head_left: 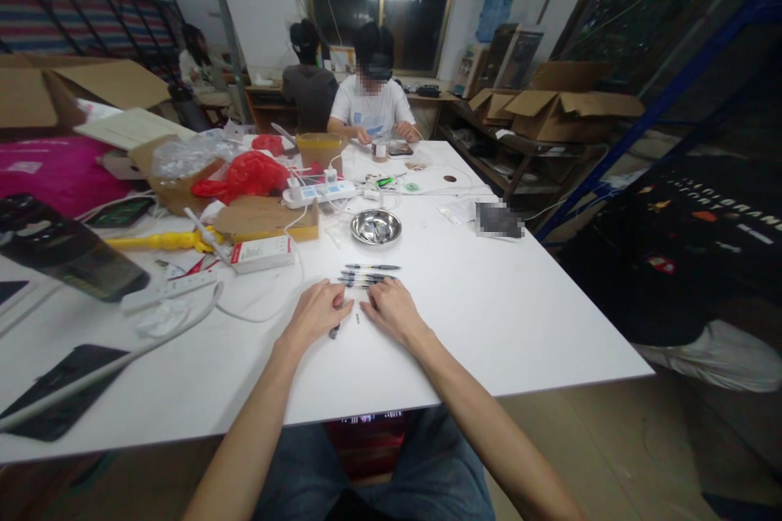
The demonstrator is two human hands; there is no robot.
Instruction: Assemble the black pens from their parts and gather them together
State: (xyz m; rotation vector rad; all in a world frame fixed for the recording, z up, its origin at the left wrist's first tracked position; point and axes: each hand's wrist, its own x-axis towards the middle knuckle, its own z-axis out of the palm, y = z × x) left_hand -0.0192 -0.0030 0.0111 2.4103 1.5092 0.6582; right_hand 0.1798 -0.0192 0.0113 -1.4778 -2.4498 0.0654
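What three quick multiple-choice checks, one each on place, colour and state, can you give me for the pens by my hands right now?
1. Where does the round shiny metal bowl stand relative to the row of dark pens?
A. Beyond them, farther from the wearer
B. Between the two hands
C. At the near edge of the table

2. What colour is the crumpled plastic bag on the white table?
A. Blue
B. Red
C. Green

3. How do the left hand and right hand stand?
A. Raised high above the table
B. Low on the table, fingertips close together
C. Inside the bowl

Answers: 1 A, the bowl lies past the pens. 2 B, the bag is plainly red. 3 B, both hands rest just before the pens, a small dark part under the left fingers.
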